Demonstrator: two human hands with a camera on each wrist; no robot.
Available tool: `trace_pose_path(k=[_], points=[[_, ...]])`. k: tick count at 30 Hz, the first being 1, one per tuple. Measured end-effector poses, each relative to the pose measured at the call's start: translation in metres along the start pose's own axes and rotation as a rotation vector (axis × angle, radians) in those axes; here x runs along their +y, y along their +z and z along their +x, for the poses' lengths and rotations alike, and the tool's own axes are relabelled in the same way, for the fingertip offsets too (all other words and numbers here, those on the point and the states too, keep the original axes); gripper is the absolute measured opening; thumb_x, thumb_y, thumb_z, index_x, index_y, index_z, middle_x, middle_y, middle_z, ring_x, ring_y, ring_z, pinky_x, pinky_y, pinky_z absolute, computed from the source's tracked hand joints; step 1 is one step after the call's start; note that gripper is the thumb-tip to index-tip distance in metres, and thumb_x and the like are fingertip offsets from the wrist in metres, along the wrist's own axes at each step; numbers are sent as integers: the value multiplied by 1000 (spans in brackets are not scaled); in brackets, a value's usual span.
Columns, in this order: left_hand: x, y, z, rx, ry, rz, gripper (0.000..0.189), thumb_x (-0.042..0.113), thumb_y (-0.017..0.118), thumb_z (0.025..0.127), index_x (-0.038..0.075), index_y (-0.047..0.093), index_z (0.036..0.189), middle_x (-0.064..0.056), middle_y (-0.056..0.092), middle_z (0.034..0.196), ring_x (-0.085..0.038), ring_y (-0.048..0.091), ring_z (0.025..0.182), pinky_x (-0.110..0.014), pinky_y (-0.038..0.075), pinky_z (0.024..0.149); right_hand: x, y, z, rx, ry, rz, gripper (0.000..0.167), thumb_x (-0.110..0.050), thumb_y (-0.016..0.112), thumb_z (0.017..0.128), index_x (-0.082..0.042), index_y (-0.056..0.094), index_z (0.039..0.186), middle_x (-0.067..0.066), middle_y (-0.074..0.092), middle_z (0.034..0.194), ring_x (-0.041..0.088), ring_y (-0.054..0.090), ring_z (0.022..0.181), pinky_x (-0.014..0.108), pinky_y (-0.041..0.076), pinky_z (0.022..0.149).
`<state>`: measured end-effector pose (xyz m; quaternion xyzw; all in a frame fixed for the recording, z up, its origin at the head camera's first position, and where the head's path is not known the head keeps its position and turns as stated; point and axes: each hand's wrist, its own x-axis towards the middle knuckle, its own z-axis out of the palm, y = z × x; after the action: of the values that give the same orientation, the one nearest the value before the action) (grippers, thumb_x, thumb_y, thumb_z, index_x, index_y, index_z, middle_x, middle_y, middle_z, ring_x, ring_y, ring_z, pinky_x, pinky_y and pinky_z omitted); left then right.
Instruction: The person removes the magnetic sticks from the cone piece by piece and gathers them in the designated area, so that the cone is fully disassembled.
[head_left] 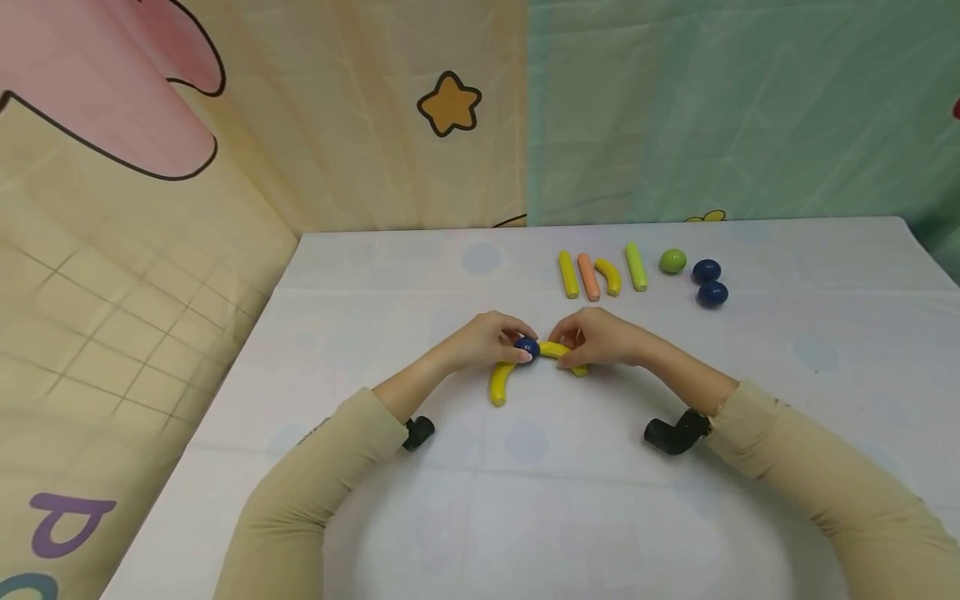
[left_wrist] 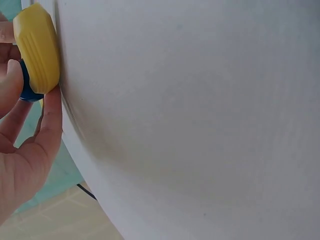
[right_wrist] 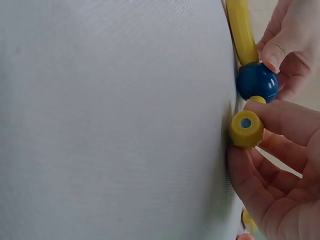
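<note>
A dark blue ball (head_left: 527, 347) sits between two curved yellow rods, touching both. My left hand (head_left: 486, 340) pinches the ball between thumb and fingers; the left curved rod (head_left: 498, 387) runs from it toward me. My right hand (head_left: 596, 337) grips the right curved rod (head_left: 553, 349) between thumb and fingers. In the right wrist view, this rod's near end (right_wrist: 246, 129) shows a small round insert, and the glossy blue ball (right_wrist: 257, 81) lies just past it. The left wrist view shows the left rod (left_wrist: 39, 50) close up, partly covering the ball (left_wrist: 29, 85).
Toward the back right lie a straight yellow rod (head_left: 568, 275), an orange rod (head_left: 588, 277), a curved yellow rod (head_left: 609, 277) and a light green rod (head_left: 636, 267). Beside them are a green ball (head_left: 672, 261) and two dark blue balls (head_left: 712, 293). Cloth with printed shapes hangs behind the white table (head_left: 420, 267).
</note>
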<state>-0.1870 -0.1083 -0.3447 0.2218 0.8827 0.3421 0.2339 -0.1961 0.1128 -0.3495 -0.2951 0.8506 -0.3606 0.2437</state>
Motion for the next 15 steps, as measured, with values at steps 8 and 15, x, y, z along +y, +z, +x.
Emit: trace_pose_path(k=[8,15], points=[[1,-1,-1,-11,-9,-3,32,17,67,86,11,65,117,-7,61,112,-18,57,94,-27,46,85,7,-1,-6,14,26,39,25,-8,72,80,-3,66,104,3,54,76,20,48,73,27,40,62],[0,-2,-1,-26,-15,-32,33,16,68,86,11,65,118,-7,61,111,-17,56,92,-25,45,82,13,-6,-13,46,86,51,31,-10,71,81,0,64,109,5,55,82,20,48,76,28,42,66]])
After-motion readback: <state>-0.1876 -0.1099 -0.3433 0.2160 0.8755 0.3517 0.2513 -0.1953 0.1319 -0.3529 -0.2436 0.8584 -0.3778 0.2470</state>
